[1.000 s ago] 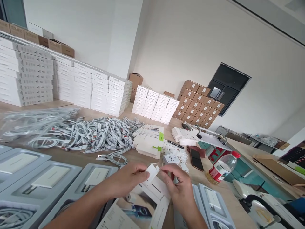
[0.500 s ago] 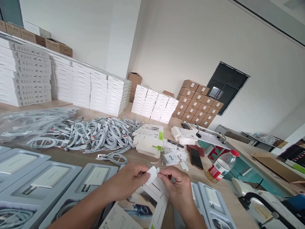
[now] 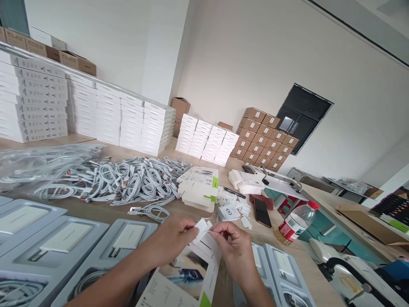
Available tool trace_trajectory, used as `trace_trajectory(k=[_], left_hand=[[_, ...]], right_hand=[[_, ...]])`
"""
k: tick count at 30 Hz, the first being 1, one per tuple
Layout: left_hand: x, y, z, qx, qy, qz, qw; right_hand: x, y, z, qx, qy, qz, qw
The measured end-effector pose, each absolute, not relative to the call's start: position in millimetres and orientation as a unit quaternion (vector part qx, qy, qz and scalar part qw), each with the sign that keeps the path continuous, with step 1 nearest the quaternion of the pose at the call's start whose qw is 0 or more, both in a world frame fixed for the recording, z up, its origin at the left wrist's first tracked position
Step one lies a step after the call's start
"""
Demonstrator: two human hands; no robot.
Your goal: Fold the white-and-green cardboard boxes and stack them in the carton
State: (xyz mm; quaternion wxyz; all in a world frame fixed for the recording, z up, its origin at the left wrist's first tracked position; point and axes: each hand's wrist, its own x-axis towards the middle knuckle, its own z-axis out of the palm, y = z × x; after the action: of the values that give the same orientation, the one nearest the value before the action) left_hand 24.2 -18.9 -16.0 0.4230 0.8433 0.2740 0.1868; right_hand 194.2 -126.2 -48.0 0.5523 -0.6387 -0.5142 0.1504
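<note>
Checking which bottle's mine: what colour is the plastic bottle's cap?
The plastic bottle's cap is red, best seen in the head view.

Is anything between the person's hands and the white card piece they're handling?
Nothing visible: the left hand and right hand both pinch the white card piece directly. The printed carton sheet lies below, not between.

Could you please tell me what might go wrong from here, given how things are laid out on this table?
The thin white card piece pinched between the left hand and right hand might crease or tear. The plastic bottle beside the phone could get knocked, possibly wetting the loose paper scraps nearby.
</note>
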Motion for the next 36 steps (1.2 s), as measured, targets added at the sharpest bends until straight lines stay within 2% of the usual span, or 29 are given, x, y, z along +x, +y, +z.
trace_trajectory(k=[5,11,14,23,26,31,36], left_hand=[[23,-6,-18,0.809,0.334,0.203,0.440],[22,-4,-16,0.788,0.325,0.199,0.484],[24,-6,-18,0.793,0.314,0.211,0.477],[37,-28,-26,0.810,0.250,0.264,0.460],[35,-26,-26,0.808,0.264,0.247,0.465],[29,-12,-26,0.756,0.329,0.281,0.491],[25,-12,-17,0.722,0.273,0.236,0.591]], right_hand=[[217,-127,-47,-0.695,-0.486,0.090,0.522],[241,-125,-57,-0.768,-0.526,-0.022,0.365],[230,-123,-57,-0.735,-0.543,-0.025,0.407],[170,-123,-47,-0.616,-0.513,0.146,0.580],[177,-125,-46,-0.618,-0.476,0.141,0.609],[195,-129,-44,-0.653,-0.523,0.023,0.548],[197,-131,-43,-0.627,-0.636,-0.140,0.427]])
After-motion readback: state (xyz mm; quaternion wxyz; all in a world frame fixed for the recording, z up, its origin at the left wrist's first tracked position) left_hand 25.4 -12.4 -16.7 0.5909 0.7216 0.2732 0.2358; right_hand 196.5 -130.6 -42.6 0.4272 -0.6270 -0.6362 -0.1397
